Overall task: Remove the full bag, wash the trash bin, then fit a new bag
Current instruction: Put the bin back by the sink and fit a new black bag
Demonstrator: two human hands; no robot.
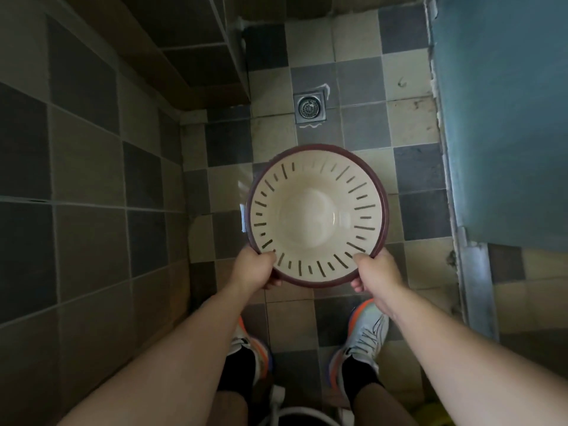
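I look straight down into a round cream trash bin [316, 215] with slotted walls and a dark maroon rim, held upright above the tiled floor. No bag is inside it; the bottom looks bare and a little glossy. My left hand [255, 269] grips the near-left rim, thumb inside. My right hand [376, 273] grips the near-right rim the same way. Both forearms reach in from the bottom of the view.
A metal floor drain [310, 108] lies ahead of the bin. A tiled wall [92, 179] rises on the left, a blue panel [507, 118] with a metal frame on the right. My shoes [364, 336] stand below the bin. A white hose [295, 412] curves at the bottom edge.
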